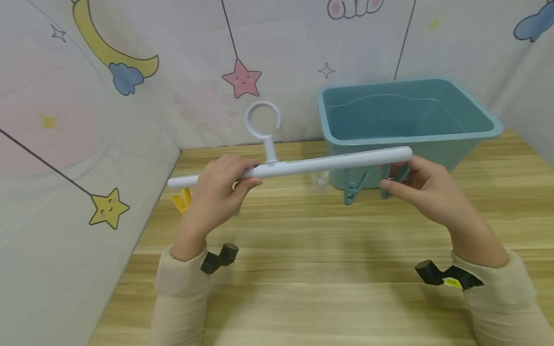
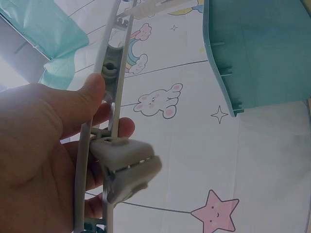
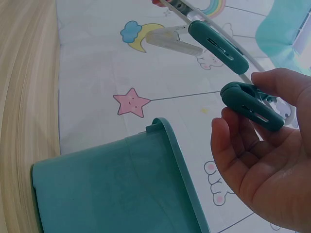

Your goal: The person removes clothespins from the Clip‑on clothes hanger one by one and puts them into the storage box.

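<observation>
A white clip hanger (image 1: pixel 337 161) with a round hook (image 1: pixel 247 120) is held up above the table, its right end a little higher. My left hand (image 1: pixel 212 194) grips its bar just left of the hook, with the thumb in front. At the right end, my right hand (image 1: pixel 433 194) pinches a teal clip (image 3: pixel 250 108) between thumb and fingers. A second teal clip (image 1: pixel 355 189), a clear clip (image 1: pixel 320 179) and a yellow clip (image 1: pixel 182 201) hang under the bar. Beside my left fingers, a greyish clip (image 2: pixel 131 162) juts out in the left wrist view.
A blue-green plastic bin (image 1: pixel 411 139) stands upright at the back right, behind the hanger's right half. The wood-grain table (image 1: pixel 303 288) meets a cartoon-print cloth wall (image 1: pixel 190 96) at the back and left. Black wrist mounts (image 1: pixel 218 258) sit on both sleeves.
</observation>
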`<state>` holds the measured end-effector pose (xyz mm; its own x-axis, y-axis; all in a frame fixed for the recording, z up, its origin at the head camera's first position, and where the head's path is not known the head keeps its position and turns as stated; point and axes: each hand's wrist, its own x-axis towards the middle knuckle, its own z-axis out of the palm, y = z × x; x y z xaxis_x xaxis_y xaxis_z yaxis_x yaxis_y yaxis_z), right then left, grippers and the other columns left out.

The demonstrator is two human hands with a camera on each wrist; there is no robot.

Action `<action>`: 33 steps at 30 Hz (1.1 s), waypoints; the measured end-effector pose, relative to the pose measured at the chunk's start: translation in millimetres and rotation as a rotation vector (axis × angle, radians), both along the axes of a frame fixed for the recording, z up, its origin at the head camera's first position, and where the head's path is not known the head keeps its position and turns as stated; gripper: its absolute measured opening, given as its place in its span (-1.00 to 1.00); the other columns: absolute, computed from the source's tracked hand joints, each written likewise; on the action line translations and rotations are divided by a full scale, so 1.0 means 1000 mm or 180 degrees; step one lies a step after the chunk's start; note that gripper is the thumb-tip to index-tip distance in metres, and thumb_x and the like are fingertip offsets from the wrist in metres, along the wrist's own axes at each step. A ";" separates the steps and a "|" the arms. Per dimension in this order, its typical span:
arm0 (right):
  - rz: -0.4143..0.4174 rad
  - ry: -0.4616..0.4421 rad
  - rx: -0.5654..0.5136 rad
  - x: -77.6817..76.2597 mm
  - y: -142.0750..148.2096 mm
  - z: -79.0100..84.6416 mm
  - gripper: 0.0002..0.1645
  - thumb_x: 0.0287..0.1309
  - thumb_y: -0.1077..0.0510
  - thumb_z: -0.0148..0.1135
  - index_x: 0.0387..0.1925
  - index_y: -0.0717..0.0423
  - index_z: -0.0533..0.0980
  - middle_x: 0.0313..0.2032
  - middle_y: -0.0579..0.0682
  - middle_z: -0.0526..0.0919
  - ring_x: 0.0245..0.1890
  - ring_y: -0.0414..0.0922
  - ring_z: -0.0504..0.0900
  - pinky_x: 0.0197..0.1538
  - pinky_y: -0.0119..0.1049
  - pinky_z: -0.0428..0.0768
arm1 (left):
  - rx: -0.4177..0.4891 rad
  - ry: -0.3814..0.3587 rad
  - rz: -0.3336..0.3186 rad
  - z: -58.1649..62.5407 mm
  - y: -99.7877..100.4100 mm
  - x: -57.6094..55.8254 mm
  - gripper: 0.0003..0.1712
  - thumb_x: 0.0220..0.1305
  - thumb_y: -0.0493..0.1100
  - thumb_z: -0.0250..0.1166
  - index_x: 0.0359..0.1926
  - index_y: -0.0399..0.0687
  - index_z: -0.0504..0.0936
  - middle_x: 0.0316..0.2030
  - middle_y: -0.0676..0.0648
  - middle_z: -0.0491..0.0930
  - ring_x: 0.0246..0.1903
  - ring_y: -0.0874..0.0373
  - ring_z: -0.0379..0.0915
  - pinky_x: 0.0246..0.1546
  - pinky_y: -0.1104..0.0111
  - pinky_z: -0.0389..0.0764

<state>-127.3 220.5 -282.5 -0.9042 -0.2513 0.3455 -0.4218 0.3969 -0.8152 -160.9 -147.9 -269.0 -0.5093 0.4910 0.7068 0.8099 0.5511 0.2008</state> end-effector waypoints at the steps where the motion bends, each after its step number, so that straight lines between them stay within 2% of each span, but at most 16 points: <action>1: 0.0065 0.0024 -0.0062 0.000 0.000 0.000 -0.79 0.17 0.41 0.24 -0.27 0.12 0.43 -0.38 -0.13 0.54 -0.50 -0.24 0.55 -0.44 -0.41 0.46 | 0.0008 0.0009 0.0010 0.000 -0.001 0.001 -0.66 0.07 -0.26 0.44 -0.12 -0.30 0.63 -0.34 -0.14 0.64 -0.36 0.04 0.43 -0.32 0.20 0.40; 4: 0.0303 0.0071 -0.0338 0.001 0.000 -0.002 -0.79 0.18 0.47 0.18 -0.25 0.14 0.45 -0.35 -0.09 0.52 -0.48 -0.23 0.55 -0.41 -0.42 0.45 | -0.0003 0.0018 0.0025 0.001 -0.002 0.004 -0.65 0.07 -0.25 0.44 -0.11 -0.30 0.63 -0.38 -0.12 0.61 -0.38 0.05 0.40 -0.34 0.22 0.38; 7: 0.0419 0.0063 -0.0518 0.002 0.000 -0.004 -0.80 0.21 0.48 0.14 -0.25 0.14 0.46 -0.34 -0.07 0.49 -0.49 -0.22 0.49 -0.42 -0.40 0.41 | -0.0008 0.0011 0.0027 0.001 -0.002 0.005 -0.65 0.07 -0.24 0.44 -0.11 -0.30 0.63 -0.41 -0.10 0.58 -0.39 0.06 0.36 -0.35 0.23 0.35; 11: 0.0327 0.0100 -0.0438 0.003 0.000 -0.003 -0.78 0.27 0.44 0.09 -0.24 0.07 0.47 -0.36 -0.11 0.44 -0.49 -0.23 0.41 -0.43 -0.38 0.32 | -0.0019 0.0040 0.0045 0.001 -0.002 0.006 -0.64 0.06 -0.24 0.45 -0.12 -0.32 0.64 -0.41 -0.10 0.59 -0.39 0.05 0.37 -0.34 0.22 0.36; 14: 0.0383 0.0100 -0.0439 0.003 -0.001 -0.001 -0.79 0.29 0.43 0.06 -0.18 0.10 0.49 -0.32 -0.11 0.48 -0.42 -0.26 0.50 -0.38 -0.45 0.40 | -0.0045 0.0084 0.0042 0.001 -0.001 0.007 -0.65 0.05 -0.23 0.45 -0.14 -0.33 0.65 -0.39 -0.12 0.60 -0.39 0.04 0.38 -0.34 0.23 0.37; 18: 0.0633 0.0079 -0.0600 0.002 -0.003 0.000 -0.81 0.31 0.44 0.03 -0.11 0.24 0.47 -0.27 -0.04 0.60 -0.30 -0.22 0.62 -0.21 -0.48 0.54 | -0.0068 0.0110 0.0032 0.000 -0.001 0.008 -0.66 0.05 -0.23 0.45 -0.16 -0.34 0.64 -0.41 -0.11 0.58 -0.43 0.06 0.36 -0.38 0.28 0.37; 23: 0.0848 0.0195 -0.0775 0.000 -0.005 0.000 -0.83 0.31 0.46 0.01 -0.10 0.31 0.44 -0.31 0.01 0.60 -0.34 -0.18 0.57 -0.22 -0.47 0.52 | -0.0075 0.0139 0.0075 0.001 -0.001 0.010 -0.65 0.05 -0.21 0.46 -0.17 -0.33 0.63 -0.42 -0.09 0.54 -0.53 0.16 0.30 -0.51 0.37 0.34; 33: 0.0860 0.0250 -0.1034 0.002 -0.004 -0.003 -0.83 0.28 0.47 0.05 -0.15 0.27 0.47 -0.35 -0.02 0.61 -0.39 -0.20 0.57 -0.29 -0.48 0.54 | -0.0096 0.0209 0.0092 0.002 -0.002 0.013 -0.64 0.03 -0.21 0.48 -0.17 -0.34 0.64 -0.37 -0.12 0.57 -0.55 0.18 0.33 -0.58 0.39 0.33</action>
<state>-125.5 216.4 -285.1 -0.7886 -0.3422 0.5109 -0.5411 -0.0085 -0.8409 -148.3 -149.5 -266.6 -0.4766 0.4984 0.7242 0.8045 0.5794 0.1307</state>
